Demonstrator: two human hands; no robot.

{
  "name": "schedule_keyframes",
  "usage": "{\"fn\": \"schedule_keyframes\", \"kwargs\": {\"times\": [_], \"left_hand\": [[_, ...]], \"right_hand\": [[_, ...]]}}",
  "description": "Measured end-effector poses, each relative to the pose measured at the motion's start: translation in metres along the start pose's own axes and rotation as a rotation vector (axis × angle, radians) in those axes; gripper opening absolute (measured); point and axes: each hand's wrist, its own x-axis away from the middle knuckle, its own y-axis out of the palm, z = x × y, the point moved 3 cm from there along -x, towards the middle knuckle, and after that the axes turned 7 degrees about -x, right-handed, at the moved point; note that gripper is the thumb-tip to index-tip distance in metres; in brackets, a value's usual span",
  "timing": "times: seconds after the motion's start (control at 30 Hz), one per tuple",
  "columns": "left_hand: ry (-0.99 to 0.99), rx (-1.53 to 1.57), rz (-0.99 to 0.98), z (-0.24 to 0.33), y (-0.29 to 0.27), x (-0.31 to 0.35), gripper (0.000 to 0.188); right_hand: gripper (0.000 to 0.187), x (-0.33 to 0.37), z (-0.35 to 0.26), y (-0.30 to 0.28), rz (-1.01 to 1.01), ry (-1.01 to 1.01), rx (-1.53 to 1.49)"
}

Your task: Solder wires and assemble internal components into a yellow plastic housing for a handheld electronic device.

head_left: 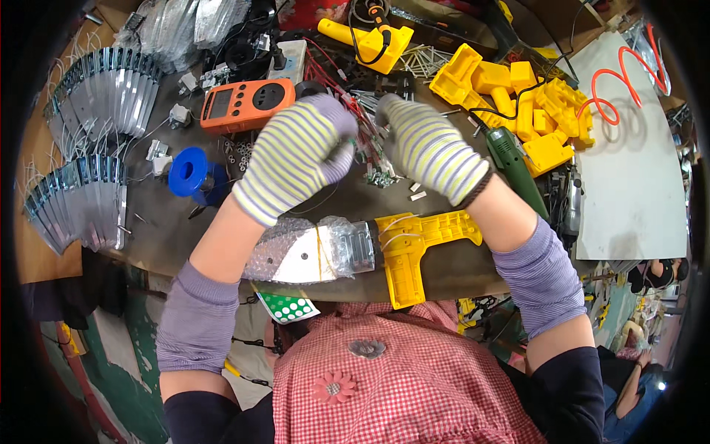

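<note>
Both my hands wear striped knit gloves and are raised over the middle of the bench. My left hand [299, 155] is curled closed, its thumb near the bent fingers. My right hand [433, 148] is closed too, fingertips bent away from me, so what either hand pinches is hidden. Between and behind them lies a bundle of red wires [322, 68] with small connectors. Nearer to me sits a yellow plastic handle shell [403, 259], open side up, with a pale wire across it. A metal blade-shaped part in bubble wrap [307, 251] adjoins it on the left.
An orange multimeter [248, 106] and a blue spool [191, 174] stand left of my hands. Fanned metal parts with wires [103, 92] cover the far left. On the right are a green power tool [510, 159], piled yellow shells [532, 100] and a coiled red hose [617, 74].
</note>
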Motion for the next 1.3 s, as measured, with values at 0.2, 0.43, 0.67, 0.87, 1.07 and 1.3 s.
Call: {"fn": "schedule_keyframes", "kwargs": {"times": [0.2,0.43,0.67,0.87,1.07,1.3], "left_hand": [[-0.503,0.431,0.376,0.033,-0.033,0.014,0.009],[-0.471,0.127,0.373,0.052,-0.005,0.046,0.014],[-0.542,0.149,0.222,0.046,0.007,0.043,0.023],[-0.481,0.255,0.223,0.046,0.01,0.046,0.017],[-0.472,0.229,0.109,0.046,0.015,0.045,0.013],[-0.401,0.146,0.146,0.047,0.019,0.047,0.013]], "right_hand": [[0.018,0.002,0.017,-0.012,0.123,-0.166,-0.151],[0.03,0.003,-0.027,0.027,0.093,-0.336,0.118],[0.021,0.008,-0.017,0.023,0.231,-0.353,0.175],[0.022,0.074,0.008,-0.041,-0.044,0.085,-0.336],[0.014,0.121,0.008,-0.016,-0.11,-0.066,-0.644],[0.018,0.126,-0.001,-0.016,-0.126,-0.204,-0.453]]}}
